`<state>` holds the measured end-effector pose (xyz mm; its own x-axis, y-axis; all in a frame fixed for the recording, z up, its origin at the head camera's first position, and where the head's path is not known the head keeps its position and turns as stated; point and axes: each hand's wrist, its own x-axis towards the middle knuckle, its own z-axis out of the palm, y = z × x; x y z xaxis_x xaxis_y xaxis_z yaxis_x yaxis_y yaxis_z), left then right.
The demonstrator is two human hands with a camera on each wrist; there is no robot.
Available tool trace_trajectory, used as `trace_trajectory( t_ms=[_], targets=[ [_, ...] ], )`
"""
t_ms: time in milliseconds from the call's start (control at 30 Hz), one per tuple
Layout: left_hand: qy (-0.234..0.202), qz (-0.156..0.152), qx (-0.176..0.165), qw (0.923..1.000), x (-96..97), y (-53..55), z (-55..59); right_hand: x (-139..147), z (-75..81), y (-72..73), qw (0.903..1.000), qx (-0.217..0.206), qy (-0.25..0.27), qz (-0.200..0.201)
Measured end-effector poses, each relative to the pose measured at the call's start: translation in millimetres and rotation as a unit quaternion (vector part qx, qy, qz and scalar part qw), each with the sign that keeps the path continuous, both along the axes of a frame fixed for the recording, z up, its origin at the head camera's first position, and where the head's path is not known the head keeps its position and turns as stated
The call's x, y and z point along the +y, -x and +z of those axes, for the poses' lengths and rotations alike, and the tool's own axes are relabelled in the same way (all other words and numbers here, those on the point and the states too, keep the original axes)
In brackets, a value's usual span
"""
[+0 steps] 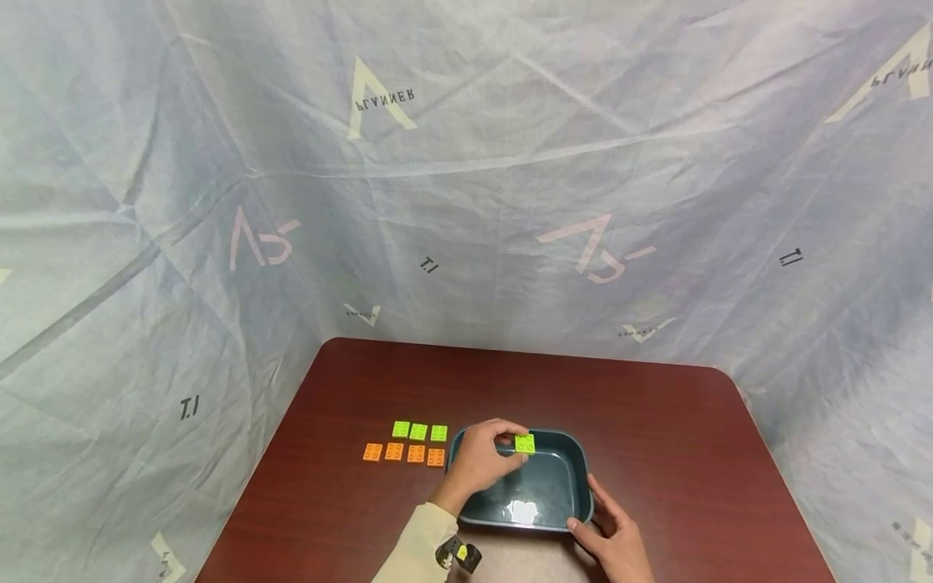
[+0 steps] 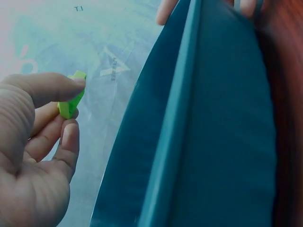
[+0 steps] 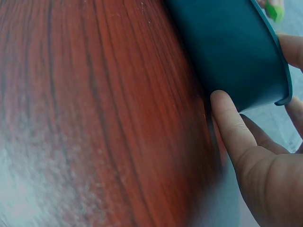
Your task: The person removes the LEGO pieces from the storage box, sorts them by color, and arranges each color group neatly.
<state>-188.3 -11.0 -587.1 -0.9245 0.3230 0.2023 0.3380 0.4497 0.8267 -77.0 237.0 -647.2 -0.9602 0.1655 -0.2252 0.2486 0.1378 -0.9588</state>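
A lime-green toy building brick [image 1: 525, 443] with round studs is pinched between the thumb and fingers of my left hand [image 1: 479, 459]. The hand holds it above a dark teal rectangular tray [image 1: 524, 529]. In the left wrist view the green brick [image 2: 72, 97] is tilted, seen edge-on at the fingertips, beside the tray's raised wall [image 2: 222, 118]. My right hand [image 1: 615, 538] grips the tray's near right corner, thumb at the front rim and fingers along the right side. The right wrist view shows a fingertip [image 3: 220, 98] low against the tray's outer wall [image 3: 232, 52].
Left of the tray, three green bricks [image 1: 419, 431] lie in a row, with a row of several orange bricks [image 1: 394, 452] nearer me. All sit on a reddish-brown wooden table [image 1: 656, 421]. Grey printed sheeting [image 1: 466, 202] hangs behind and at both sides.
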Motion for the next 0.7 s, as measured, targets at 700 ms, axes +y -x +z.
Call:
trace_trajectory(
  t_ms=[700],
  targets=[
    [-0.035,0.049,-0.062,0.9963,-69.0,20.8,5.0,3,-2.6,1.0,1.0000,0.002,0.001,-0.003]
  ],
)
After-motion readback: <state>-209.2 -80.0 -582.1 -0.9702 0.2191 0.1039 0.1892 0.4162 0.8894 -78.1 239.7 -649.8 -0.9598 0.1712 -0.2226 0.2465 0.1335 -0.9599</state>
